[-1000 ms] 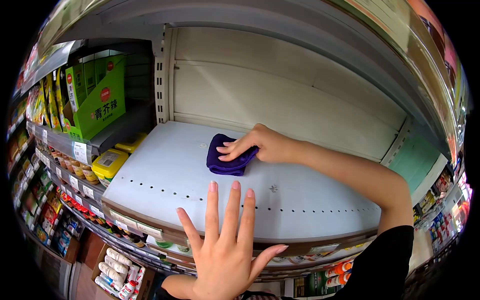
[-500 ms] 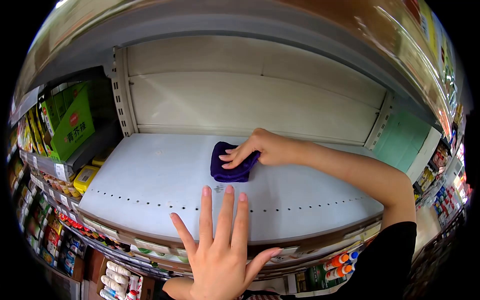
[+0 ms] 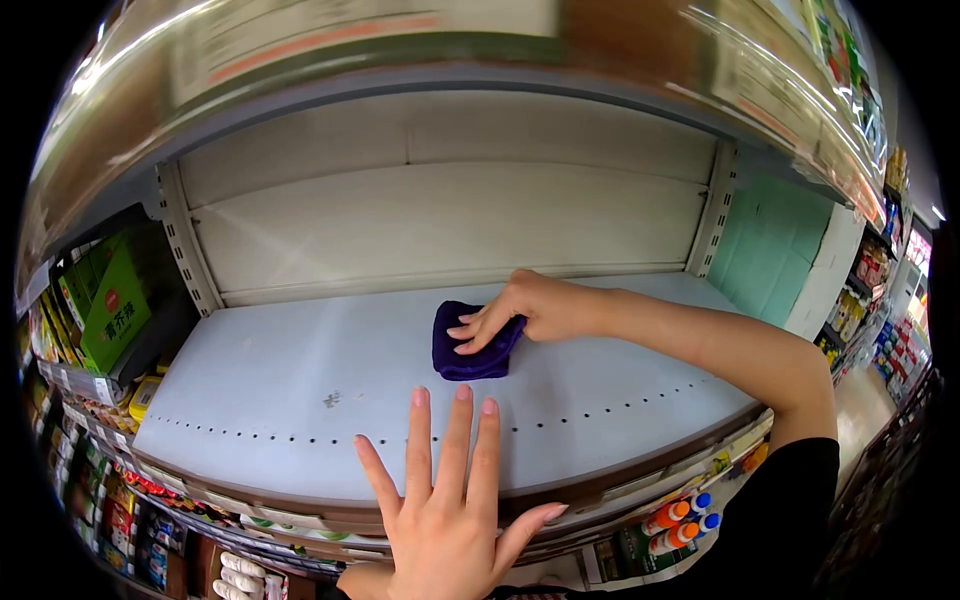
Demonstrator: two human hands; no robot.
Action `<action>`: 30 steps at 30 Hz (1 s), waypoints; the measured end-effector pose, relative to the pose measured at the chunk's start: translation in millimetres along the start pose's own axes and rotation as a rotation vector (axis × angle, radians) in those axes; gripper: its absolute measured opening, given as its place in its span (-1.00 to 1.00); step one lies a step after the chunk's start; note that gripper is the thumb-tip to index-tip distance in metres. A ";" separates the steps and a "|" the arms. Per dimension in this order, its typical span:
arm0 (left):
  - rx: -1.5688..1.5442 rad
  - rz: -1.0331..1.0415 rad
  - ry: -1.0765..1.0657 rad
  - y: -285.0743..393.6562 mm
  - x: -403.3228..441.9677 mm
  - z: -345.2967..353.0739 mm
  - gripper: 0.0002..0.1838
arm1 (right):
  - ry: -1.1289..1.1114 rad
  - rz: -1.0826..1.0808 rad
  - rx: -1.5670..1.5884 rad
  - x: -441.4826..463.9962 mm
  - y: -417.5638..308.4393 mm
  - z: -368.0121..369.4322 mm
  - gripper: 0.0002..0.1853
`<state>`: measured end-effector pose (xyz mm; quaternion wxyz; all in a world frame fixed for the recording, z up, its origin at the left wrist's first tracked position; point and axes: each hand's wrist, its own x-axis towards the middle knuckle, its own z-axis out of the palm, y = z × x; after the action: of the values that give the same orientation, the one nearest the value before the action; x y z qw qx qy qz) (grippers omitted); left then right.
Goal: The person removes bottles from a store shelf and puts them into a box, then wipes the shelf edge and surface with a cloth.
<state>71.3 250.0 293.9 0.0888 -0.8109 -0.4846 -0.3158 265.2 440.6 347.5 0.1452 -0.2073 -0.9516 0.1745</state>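
A folded dark purple cloth (image 3: 468,352) lies on the pale shelf board (image 3: 240,365). My right hand (image 3: 505,312) reaches in from the right and presses down on it, fingertips on top and the cloth's right edge bunched under the palm. Nearer to me, my left hand (image 3: 450,515) is held open over the shelf's front edge, fingers spread and nothing in it. Whether it touches the shelf cannot be told. A small grey smudge (image 3: 332,399) marks the board left of the cloth, behind a row of small holes.
Green boxes (image 3: 115,305) stand on the neighbouring shelf at left. A pale green panel (image 3: 765,245) closes the right side. An upper shelf (image 3: 400,78) overhangs the board. Below at right are orange-capped and blue-capped bottles (image 3: 680,525); white bottles (image 3: 240,575) sit low at left.
My right hand and the cloth have moved right along the shelf, so the smudge now lies farther to their left. The view has shifted right. My left hand stays spread.
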 end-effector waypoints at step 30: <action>0.006 0.052 0.017 155.6 35.9 63.5 -0.15 | -0.004 0.108 0.020 -198.5 28.6 -65.8 -0.22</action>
<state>241.2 224.8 290.7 0.1039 -0.8202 -0.4635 -0.3188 471.1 394.5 354.8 0.1358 -0.2565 -0.9375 0.1920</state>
